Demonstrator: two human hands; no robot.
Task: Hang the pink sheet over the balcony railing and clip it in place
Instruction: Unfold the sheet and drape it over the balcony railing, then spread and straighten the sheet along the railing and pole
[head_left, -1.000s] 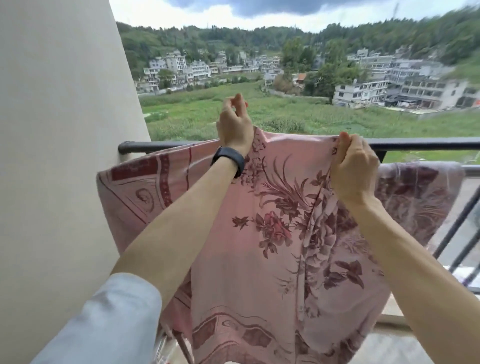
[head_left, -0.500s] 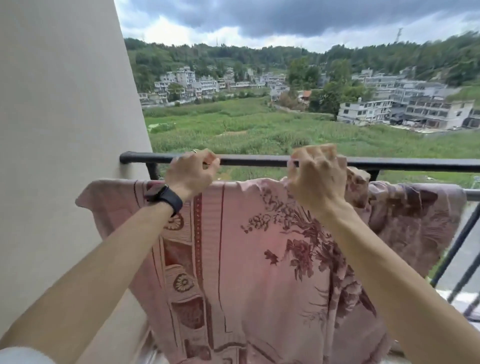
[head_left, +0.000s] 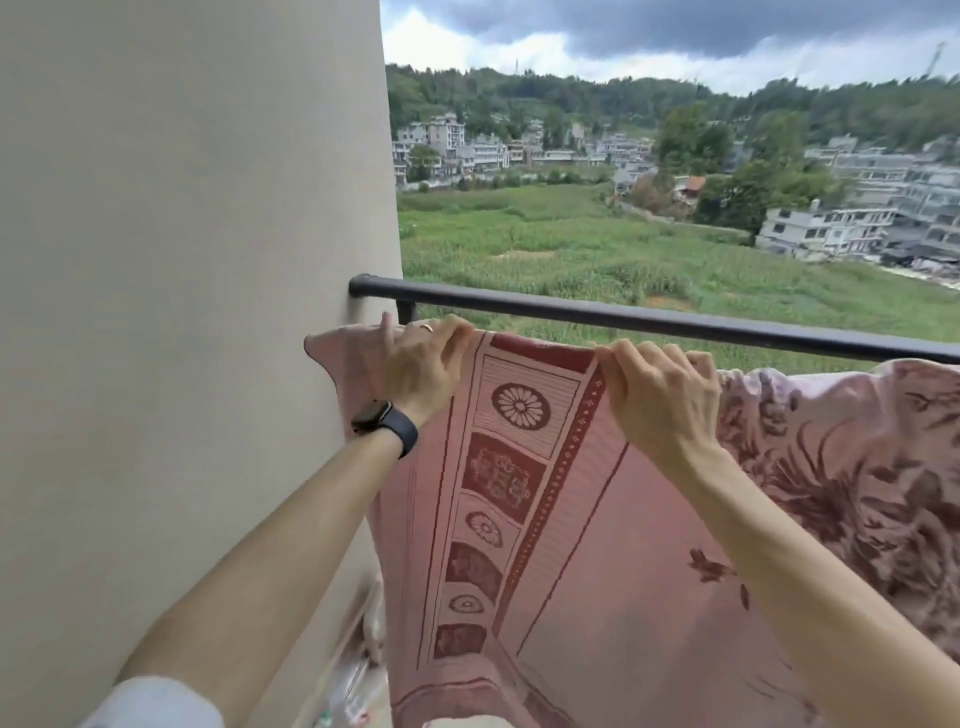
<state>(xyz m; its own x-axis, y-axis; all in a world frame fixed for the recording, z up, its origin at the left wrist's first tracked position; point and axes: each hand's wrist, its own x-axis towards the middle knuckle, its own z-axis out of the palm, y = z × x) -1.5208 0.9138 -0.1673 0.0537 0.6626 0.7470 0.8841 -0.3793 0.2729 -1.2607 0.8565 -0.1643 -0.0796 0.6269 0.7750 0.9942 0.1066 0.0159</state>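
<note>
The pink sheet (head_left: 582, 519), with dark red borders and flower prints, hangs in front of me just below the black balcony railing (head_left: 649, 319). My left hand (head_left: 415, 364), with a ring and a dark watch on the wrist, pinches the sheet's top edge near the wall. My right hand (head_left: 657, 387) grips the same edge a little to the right. The stretch between my hands is pulled taut. Further right the sheet bunches up and reaches the railing. No clip is in view.
A beige wall (head_left: 182, 312) fills the left side and meets the railing's end. Small blurred items (head_left: 358, 691) lie on the floor by the wall's foot. Beyond the railing lie a green field and distant buildings.
Both hands have moved left toward the wall along the sheet's top edge and dropped below the rail. The bordered end of the sheet has come into view, and the camera has turned left.
</note>
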